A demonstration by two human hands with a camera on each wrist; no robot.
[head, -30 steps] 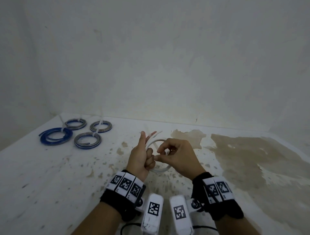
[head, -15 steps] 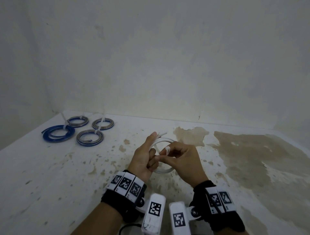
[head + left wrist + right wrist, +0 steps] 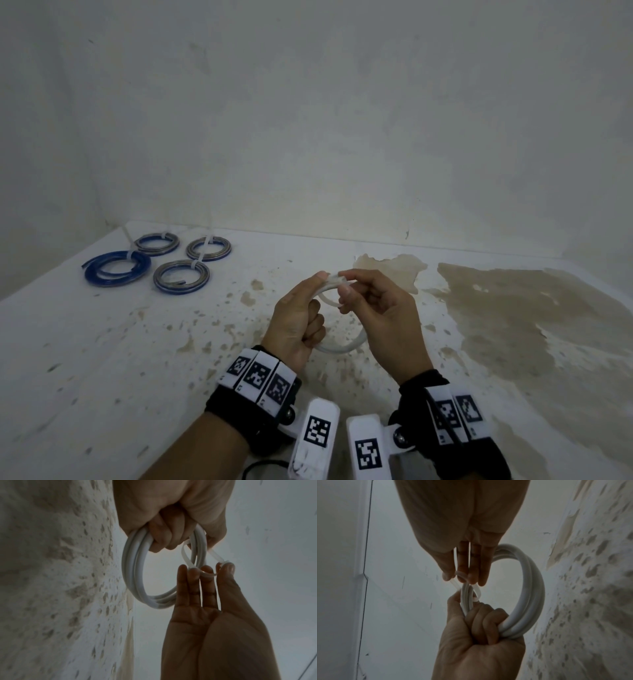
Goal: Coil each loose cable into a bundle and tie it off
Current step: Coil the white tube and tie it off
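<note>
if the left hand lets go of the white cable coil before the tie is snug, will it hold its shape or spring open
Likely springs open somewhat: the white cable coil keeps smooth round loops, suggesting springy stiffness. The zip tie loops loosely around it, pinched by the right hand, so it would probably hang there. It looks light: the left hand holds it easily.

The head camera looks down and forward at the counter (image 3: 102, 342) and the wall from above. Each wrist camera sits very near its own hand and looks along it, up toward the fingers. All three views share the white cable coil (image 3: 337, 347) (image 3: 132, 574) (image 3: 534, 588) between the two hands.
</note>
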